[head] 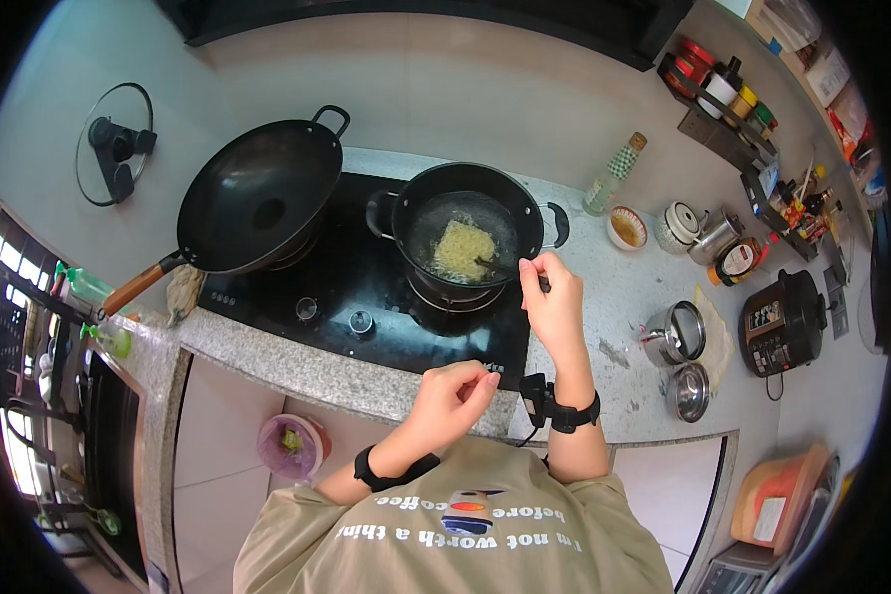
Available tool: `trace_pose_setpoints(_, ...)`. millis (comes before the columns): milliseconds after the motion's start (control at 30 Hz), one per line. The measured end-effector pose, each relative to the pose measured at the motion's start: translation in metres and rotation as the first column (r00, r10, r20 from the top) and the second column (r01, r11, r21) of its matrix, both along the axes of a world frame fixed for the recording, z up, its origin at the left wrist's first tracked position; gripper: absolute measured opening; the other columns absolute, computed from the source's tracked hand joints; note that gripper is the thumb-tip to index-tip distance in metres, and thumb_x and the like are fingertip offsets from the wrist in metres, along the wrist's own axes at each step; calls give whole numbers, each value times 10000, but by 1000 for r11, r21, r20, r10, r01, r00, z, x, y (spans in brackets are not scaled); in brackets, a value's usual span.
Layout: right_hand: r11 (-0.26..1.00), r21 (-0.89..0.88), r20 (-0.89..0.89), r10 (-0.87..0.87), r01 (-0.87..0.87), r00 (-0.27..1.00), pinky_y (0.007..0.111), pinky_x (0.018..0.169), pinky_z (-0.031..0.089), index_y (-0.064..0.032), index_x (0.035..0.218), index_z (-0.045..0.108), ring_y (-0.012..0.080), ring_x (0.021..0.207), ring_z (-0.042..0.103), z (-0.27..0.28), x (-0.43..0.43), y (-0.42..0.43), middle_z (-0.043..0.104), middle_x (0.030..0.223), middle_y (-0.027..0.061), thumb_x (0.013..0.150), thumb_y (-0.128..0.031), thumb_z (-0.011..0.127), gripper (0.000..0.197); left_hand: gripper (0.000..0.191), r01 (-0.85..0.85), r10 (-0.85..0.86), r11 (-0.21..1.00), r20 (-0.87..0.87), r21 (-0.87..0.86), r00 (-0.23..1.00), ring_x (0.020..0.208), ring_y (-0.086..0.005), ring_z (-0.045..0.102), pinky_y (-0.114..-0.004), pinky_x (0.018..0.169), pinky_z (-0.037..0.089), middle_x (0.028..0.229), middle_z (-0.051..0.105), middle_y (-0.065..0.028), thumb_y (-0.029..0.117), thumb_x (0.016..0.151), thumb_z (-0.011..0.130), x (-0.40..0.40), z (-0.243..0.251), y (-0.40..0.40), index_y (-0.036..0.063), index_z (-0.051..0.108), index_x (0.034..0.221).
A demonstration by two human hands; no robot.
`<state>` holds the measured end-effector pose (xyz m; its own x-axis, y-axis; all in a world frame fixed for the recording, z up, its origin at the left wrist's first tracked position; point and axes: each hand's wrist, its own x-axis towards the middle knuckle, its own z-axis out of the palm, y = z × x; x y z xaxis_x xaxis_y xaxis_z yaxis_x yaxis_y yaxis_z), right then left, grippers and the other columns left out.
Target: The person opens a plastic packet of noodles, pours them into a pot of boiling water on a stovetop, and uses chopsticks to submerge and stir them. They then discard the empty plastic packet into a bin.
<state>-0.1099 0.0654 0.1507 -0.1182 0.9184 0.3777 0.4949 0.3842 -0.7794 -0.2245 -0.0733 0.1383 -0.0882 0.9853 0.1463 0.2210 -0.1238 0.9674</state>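
A block of instant noodles [464, 250] lies in water inside a black two-handled pot [423, 182] on the right burner. My right hand [553, 297] is at the pot's near right rim, gripping a dark slim utensil [496, 266]. Its lower end touches the noodles; whether it is a spoon or chopsticks I cannot tell. My left hand [453, 405] hovers in front of the stove's near edge, fingers curled in, with nothing visible in it. The black glass gas cooktop [408, 349] has two round knobs near its front.
A black wok [260, 200] with a wooden handle occupies the left burner. To the right stand a glass bottle [615, 174], a small bowl [627, 228], steel pots [674, 334] and an electric cooker [782, 323]. A lined bin [289, 448] sits below the counter's front edge.
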Motion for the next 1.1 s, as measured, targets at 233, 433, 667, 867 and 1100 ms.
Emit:
trace_pose_setpoints(233,981,-127,-107,134,-147,985,219,386,335,-24,698,502,59,402,448,12,0,-6,485,473,10,865,-160,549,221,180,9,-10,1000,-6,-7,1000,475,-69,425,-232,438,333,547,512,-57,103,813,577,2,1,1,-22,570,684)
trace_pose_setpoints(433,983,-159,-134,68,-89,989,254,431,388,-20,715,503,104,422,494,11,-3,-6,509,500,53,864,-153,550,205,179,10,-10,1000,-10,3,1000,476,-64,425,-229,435,332,547,513,-59,97,815,574,2,-1,1,-23,570,683)
trace_pose_setpoints(667,991,-116,-187,43,-66,981,256,433,389,-20,715,504,114,426,508,7,-5,-6,517,507,57,859,-156,557,205,178,9,-9,1000,-3,7,1000,476,-61,423,-228,434,331,543,504,-56,92,814,575,1,-1,1,-26,565,680)
trace_pose_setpoints(867,992,-107,-161,54,-71,986,254,434,382,-22,718,507,112,430,508,8,-8,-9,509,497,58,857,-157,560,201,175,8,-8,1000,-1,7,1000,475,-67,415,-234,433,329,541,496,-58,92,811,575,0,-1,1,-26,564,683)
trace_pose_setpoints(1100,976,-176,-210,92,-130,973,246,423,366,-23,718,509,85,425,477,9,-3,-9,497,492,34,861,-150,556,198,176,16,-16,1000,2,5,1000,476,-70,419,-236,436,332,546,498,-63,99,810,578,0,2,0,-26,566,686)
